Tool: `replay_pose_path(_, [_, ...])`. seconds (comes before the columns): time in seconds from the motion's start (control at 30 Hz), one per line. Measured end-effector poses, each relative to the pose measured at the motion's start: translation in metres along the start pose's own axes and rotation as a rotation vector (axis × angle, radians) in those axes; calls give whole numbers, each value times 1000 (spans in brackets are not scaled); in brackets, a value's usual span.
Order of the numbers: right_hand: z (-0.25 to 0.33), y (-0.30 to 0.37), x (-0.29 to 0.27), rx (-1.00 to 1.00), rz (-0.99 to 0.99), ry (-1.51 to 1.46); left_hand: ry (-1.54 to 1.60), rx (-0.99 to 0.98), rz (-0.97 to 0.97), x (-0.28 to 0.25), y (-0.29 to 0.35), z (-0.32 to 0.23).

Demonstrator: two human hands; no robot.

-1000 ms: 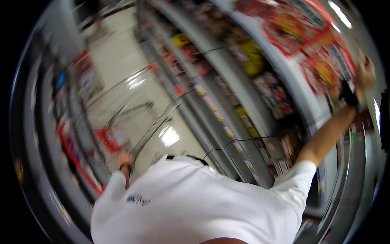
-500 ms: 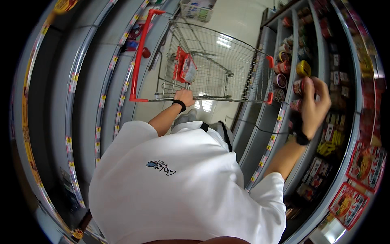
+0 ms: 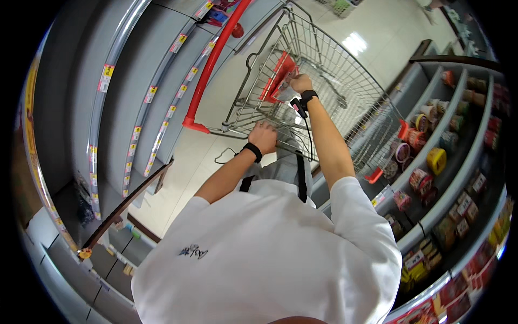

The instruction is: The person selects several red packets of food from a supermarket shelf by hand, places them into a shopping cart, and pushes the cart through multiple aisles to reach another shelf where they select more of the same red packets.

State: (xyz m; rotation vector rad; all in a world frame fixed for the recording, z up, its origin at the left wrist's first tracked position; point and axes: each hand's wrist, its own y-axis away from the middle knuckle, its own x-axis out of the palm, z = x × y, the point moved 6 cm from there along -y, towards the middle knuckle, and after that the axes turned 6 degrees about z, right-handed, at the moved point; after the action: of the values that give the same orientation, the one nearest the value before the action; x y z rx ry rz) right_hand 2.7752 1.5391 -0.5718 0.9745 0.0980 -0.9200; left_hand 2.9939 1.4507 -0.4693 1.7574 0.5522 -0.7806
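A wire shopping cart (image 3: pixel 345 59) with a red handle (image 3: pixel 213 65) stands in front of me. My left hand (image 3: pixel 263 137) is closed round the wire rim on its near side. Inside the basket outline, my right hand (image 3: pixel 301 83) has its fingers curled in beside the red panel (image 3: pixel 278 75) of the cart. Whatever those fingers hold, if anything, is hidden. A black device with a cable (image 3: pixel 300 107) is strapped at my right wrist, and a black band (image 3: pixel 252 152) circles the left one.
Right of the cart, shelves carry several food tubs, among them a yellow tub (image 3: pixel 436 161) and red tubs (image 3: pixel 421 181). Grey shelving with price tags (image 3: pixel 106 78) lines the left side. A white basket (image 3: pixel 342 7) stands on the floor beyond the cart.
My right hand has left the red tubs on the right shelf and moved left over the cart. My left hand stays on the rim. The view has turned, so cart and shelves appear rotated.
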Motion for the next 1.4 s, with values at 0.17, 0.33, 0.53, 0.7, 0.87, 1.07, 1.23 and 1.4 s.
replay_pose_path(0.17, [-15,-45,44,72,-168,-78,5,-47,54,13,-5,7])
replay_pose_path(0.33, [-16,-25,22,350,-91,-3,29,-41,22,-3,-10,1])
replay_pose_path(0.53, [-43,17,-11,306,-100,25,-11,-41,14,2,-9,1])
replay_pose_path(0.7, [-76,77,-36,257,-241,-2,-36,9,55,10,-3,1])
replay_pose_path(0.87, [-76,181,-79,176,-508,-81,-29,43,47,11,-4,4])
replay_pose_path(1.07, [-39,390,-156,125,-882,54,-79,116,-73,8,-12,6])
replay_pose_path(1.23, [5,599,-189,117,-1233,331,-166,95,-78,5,-15,4])
replay_pose_path(1.4, [20,783,-180,308,-1428,706,-93,114,30,6,-12,0])
